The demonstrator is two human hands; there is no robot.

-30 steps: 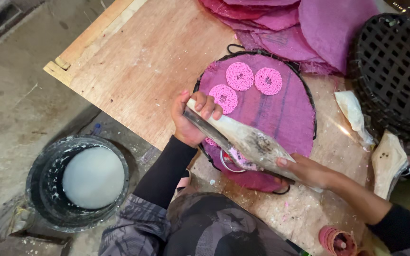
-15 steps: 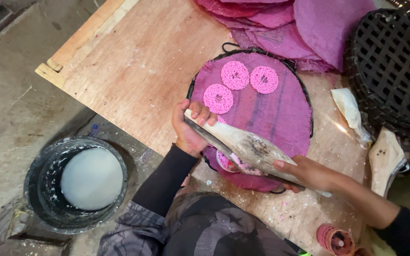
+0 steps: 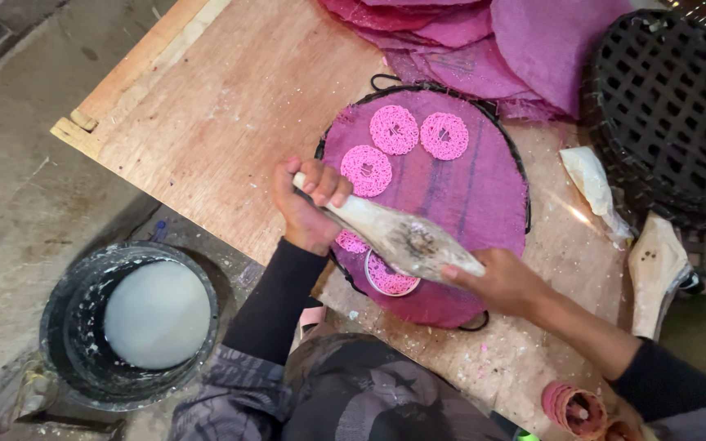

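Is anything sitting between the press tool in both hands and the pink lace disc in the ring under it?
Nothing visible does. The left hand and right hand hold the wooden press directly above the ring, hiding part of it. The three finished discs lie farther up the purple mat.

Long, pale wooden press (image 3: 398, 235) (batter-smeared) lies tilted over a pink-filled ring (image 3: 390, 278).

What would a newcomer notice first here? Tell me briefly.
First, the round purple tray in the middle of the wooden table, with three pink lacy discs on its far side. Over its near edge, the left hand and right hand grip a dusty wooden press. A bucket of white liquid stands on the floor at left.
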